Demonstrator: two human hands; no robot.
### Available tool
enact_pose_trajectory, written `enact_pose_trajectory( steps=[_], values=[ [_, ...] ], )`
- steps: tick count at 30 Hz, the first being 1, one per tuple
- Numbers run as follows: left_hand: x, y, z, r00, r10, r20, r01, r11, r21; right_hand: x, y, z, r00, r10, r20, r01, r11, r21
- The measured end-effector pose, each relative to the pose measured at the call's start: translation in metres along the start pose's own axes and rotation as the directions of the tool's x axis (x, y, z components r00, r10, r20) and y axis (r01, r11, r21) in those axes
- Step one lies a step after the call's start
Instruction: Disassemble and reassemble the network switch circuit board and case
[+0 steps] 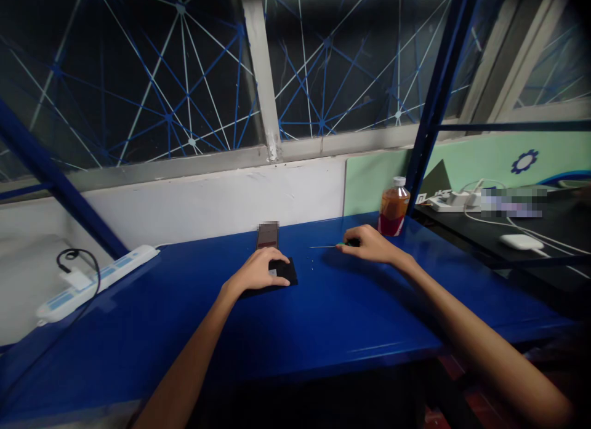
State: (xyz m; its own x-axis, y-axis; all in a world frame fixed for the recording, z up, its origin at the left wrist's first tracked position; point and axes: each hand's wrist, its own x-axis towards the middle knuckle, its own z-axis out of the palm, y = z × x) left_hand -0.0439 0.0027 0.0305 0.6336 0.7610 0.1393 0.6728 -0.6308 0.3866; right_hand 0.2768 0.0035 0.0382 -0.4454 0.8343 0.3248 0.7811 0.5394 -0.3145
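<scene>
My left hand [259, 270] lies over a flat black object [289, 271], thumb and fingers curved around it and holding it on the blue table [332, 318]. A small pale patch shows on that object between my fingers; my hand hides the rest of it. In my right hand [369, 244] is a screwdriver [322, 247] with a thin metal shaft and a green and black handle. Its shaft points left, toward the black object but apart from it. Tiny specks lie on the table between the two hands. Behind my left hand stands a dark, phone-like slab [268, 235], partly blurred out.
A bottle of orange-brown drink [394, 207] stands at the back right, close behind my right hand. On the left lies a white power strip [104, 281] with a black cable. To the right, a black table [462, 232] carries white cables and a white charger [521, 242].
</scene>
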Motion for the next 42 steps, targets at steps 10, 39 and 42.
enact_pose_trajectory(
  steps=[10, 39, 42],
  values=[
    [0.009, 0.015, 0.03, 0.989, 0.04, -0.14, -0.04, 0.999, 0.004, 0.0, -0.001, -0.002, 1.0, 0.03, -0.006, -0.03, 0.999, -0.02],
    [0.006, 0.016, 0.021, 0.998, -0.058, -0.037, 0.06, 0.996, 0.067, 0.0, 0.015, 0.012, 0.996, 0.039, 0.08, -0.023, 0.981, -0.192],
    [0.005, 0.013, 0.017, 0.998, -0.053, -0.032, 0.055, 0.997, 0.052, 0.0, 0.019, 0.016, 0.994, 0.02, 0.104, 0.0, 0.981, -0.195]
  ],
)
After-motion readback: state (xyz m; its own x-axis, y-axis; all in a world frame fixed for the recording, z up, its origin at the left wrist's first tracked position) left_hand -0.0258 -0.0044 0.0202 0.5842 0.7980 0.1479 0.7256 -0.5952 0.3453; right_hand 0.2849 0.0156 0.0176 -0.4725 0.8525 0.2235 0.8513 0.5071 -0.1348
